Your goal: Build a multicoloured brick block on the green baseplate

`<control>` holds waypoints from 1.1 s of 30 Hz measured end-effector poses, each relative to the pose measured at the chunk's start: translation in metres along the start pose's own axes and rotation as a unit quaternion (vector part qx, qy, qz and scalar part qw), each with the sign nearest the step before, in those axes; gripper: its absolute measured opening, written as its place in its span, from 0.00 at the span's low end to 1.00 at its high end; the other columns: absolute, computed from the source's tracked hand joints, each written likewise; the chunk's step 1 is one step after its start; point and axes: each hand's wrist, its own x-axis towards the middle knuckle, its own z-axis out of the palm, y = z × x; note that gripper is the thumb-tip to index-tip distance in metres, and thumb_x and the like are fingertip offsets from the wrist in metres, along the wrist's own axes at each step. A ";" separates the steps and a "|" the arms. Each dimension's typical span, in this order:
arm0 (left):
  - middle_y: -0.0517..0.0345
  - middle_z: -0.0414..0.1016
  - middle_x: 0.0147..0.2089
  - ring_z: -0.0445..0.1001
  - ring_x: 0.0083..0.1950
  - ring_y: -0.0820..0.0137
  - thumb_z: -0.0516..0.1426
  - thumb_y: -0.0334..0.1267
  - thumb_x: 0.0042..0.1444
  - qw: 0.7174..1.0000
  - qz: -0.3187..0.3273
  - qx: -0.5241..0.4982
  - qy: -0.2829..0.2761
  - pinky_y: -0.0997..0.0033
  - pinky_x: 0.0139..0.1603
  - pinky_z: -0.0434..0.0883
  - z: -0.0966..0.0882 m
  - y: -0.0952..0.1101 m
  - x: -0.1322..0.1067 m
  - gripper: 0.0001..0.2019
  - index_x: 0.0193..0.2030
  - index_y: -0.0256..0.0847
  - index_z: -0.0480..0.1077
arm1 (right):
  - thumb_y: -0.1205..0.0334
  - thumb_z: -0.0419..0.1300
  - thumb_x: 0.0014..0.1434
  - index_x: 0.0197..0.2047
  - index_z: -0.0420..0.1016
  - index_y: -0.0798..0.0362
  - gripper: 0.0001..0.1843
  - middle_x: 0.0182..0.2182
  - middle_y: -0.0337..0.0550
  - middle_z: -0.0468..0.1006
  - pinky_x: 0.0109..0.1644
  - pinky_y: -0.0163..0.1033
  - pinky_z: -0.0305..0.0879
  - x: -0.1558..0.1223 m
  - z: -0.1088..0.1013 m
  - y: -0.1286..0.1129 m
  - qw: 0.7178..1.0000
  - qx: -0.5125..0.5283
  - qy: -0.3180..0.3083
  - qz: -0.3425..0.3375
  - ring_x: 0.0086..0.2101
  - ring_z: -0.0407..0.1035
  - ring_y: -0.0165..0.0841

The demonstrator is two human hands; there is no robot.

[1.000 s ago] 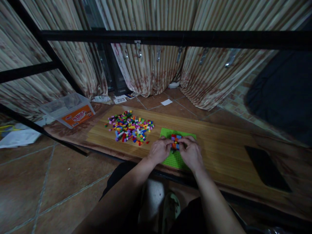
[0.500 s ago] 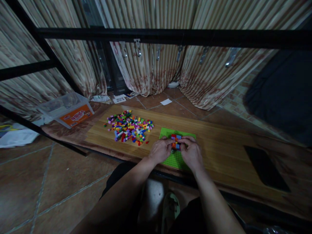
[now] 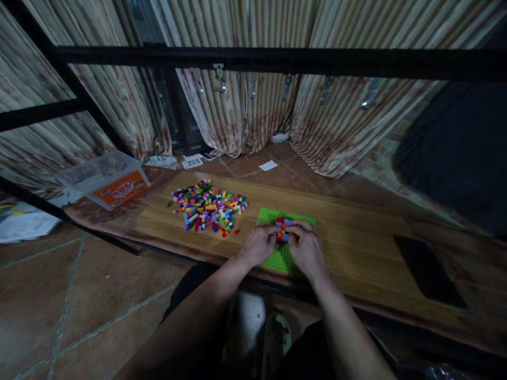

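Observation:
A green baseplate [image 3: 270, 216] lies on a low wooden board [image 3: 356, 237]. A small cluster of red, blue and orange bricks [image 3: 281, 226] stands on the baseplate. My left hand [image 3: 258, 245] and my right hand [image 3: 304, 248] meet over this cluster, fingers curled and pinched on its near side. Both hands cover the front of the cluster, and the fingertips are partly hidden. To the left on the board lies a loose heap of several coloured bricks [image 3: 208, 205].
A clear plastic box with an orange label [image 3: 105, 178] sits at the far left. A dark flat phone-like slab [image 3: 428, 270] lies on the board's right end. Black metal bars [image 3: 277, 57] cross overhead. Striped curtains hang behind; papers [image 3: 268, 165] lie on the tiled floor.
My hands stay on the brick cluster, the right fingers closing slightly further over it. The view has drifted a little to the right.

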 end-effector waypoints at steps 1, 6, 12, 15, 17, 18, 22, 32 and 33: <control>0.55 0.78 0.45 0.76 0.44 0.70 0.48 0.31 0.60 1.000 -0.003 -0.004 0.002 0.70 0.54 0.70 0.000 0.000 0.000 0.17 0.49 0.41 0.75 | 0.69 0.50 0.54 0.36 0.80 0.51 0.16 0.43 0.49 0.74 0.54 0.50 0.64 0.000 0.000 0.000 1.000 -0.001 -0.002 0.001 0.45 0.67 0.41; 0.57 0.78 0.43 0.76 0.43 0.71 0.49 0.32 0.60 1.000 -0.028 -0.008 0.004 0.72 0.52 0.71 0.000 0.001 0.000 0.16 0.47 0.43 0.75 | 0.70 0.50 0.54 0.34 0.79 0.52 0.16 0.43 0.50 0.73 0.53 0.50 0.65 0.000 -0.001 -0.002 1.000 -0.022 0.005 0.000 0.45 0.66 0.42; 0.57 0.78 0.43 0.76 0.43 0.71 0.49 0.32 0.60 1.000 -0.023 -0.009 0.001 0.72 0.52 0.71 0.000 -0.001 -0.001 0.16 0.47 0.42 0.76 | 0.71 0.50 0.53 0.35 0.80 0.51 0.17 0.45 0.50 0.72 0.53 0.50 0.64 -0.001 -0.001 -0.005 0.999 -0.046 0.000 -0.014 0.47 0.64 0.43; 0.56 0.78 0.44 0.75 0.44 0.71 0.48 0.31 0.60 1.000 -0.021 -0.017 -0.005 0.71 0.54 0.70 -0.001 0.000 -0.001 0.17 0.48 0.41 0.75 | 0.71 0.49 0.53 0.36 0.81 0.51 0.18 0.46 0.49 0.73 0.55 0.51 0.63 -0.002 0.002 -0.004 1.000 -0.028 0.002 -0.009 0.48 0.65 0.42; 0.57 0.78 0.44 0.75 0.45 0.71 0.48 0.31 0.60 0.999 -0.027 -0.030 -0.009 0.71 0.55 0.70 -0.001 0.000 0.000 0.17 0.49 0.42 0.75 | 0.71 0.49 0.53 0.36 0.81 0.51 0.18 0.47 0.49 0.73 0.56 0.51 0.63 -0.002 0.003 -0.004 1.000 -0.013 0.007 -0.003 0.48 0.65 0.42; 0.57 0.78 0.45 0.75 0.46 0.71 0.48 0.31 0.60 0.999 -0.032 -0.039 -0.012 0.71 0.55 0.69 -0.001 0.000 0.000 0.17 0.49 0.42 0.75 | 0.70 0.50 0.53 0.36 0.81 0.51 0.18 0.47 0.49 0.73 0.56 0.51 0.63 -0.002 0.004 -0.003 1.000 -0.008 0.009 0.002 0.48 0.65 0.42; 0.56 0.78 0.47 0.75 0.48 0.70 0.47 0.33 0.61 0.995 -0.047 -0.086 -0.025 0.70 0.55 0.70 0.000 -0.001 0.000 0.18 0.50 0.41 0.75 | 0.69 0.50 0.53 0.38 0.81 0.53 0.18 0.48 0.50 0.73 0.56 0.51 0.62 -0.003 0.005 -0.003 1.000 0.002 0.003 0.018 0.50 0.64 0.42; 0.59 0.77 0.52 0.75 0.51 0.69 0.48 0.35 0.60 0.976 -0.059 -0.196 -0.077 0.68 0.57 0.68 -0.001 -0.012 0.002 0.19 0.55 0.43 0.72 | 0.66 0.52 0.55 0.42 0.81 0.53 0.17 0.54 0.49 0.72 0.60 0.53 0.58 -0.008 0.006 -0.002 0.998 0.041 -0.005 0.049 0.54 0.61 0.42; 0.60 0.77 0.53 0.74 0.52 0.69 0.48 0.36 0.60 0.973 -0.059 -0.207 -0.083 0.68 0.58 0.68 -0.001 -0.012 0.002 0.19 0.55 0.44 0.72 | 0.65 0.52 0.55 0.42 0.81 0.53 0.17 0.54 0.48 0.72 0.60 0.53 0.58 -0.008 0.007 -0.002 0.998 0.047 -0.005 0.049 0.55 0.61 0.42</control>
